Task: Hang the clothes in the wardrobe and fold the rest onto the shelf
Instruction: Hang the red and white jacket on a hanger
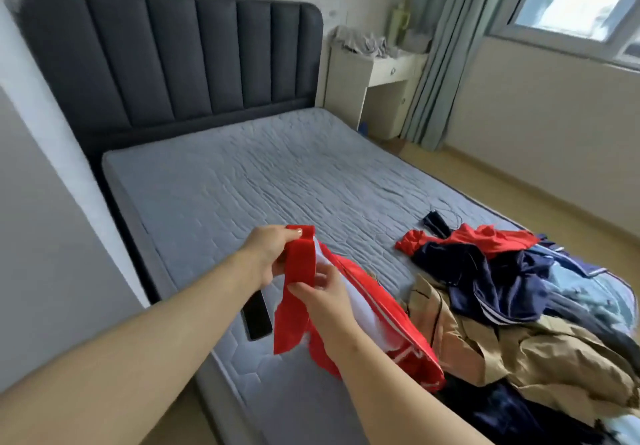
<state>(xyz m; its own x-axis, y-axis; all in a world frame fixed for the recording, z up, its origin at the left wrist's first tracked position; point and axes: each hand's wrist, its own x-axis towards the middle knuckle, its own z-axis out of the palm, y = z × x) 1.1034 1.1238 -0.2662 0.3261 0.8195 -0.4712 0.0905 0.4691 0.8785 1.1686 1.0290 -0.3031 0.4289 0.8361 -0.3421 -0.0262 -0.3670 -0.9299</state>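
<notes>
Item: red garment, held in both hands over the near bed edge.
Smooth red cloth with a white lining; long axis runs 11 to 5 o'clock. Left hand grips the top fold and right hand pinches the strip just below. Clothes pile lies at 3 o'clock on the quilted grey mattress.

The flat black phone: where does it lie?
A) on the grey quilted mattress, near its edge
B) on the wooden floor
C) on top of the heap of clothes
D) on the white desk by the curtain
A: the flat black phone lies on the grey quilted mattress near its edge, just left of the hanging red garment.
</notes>
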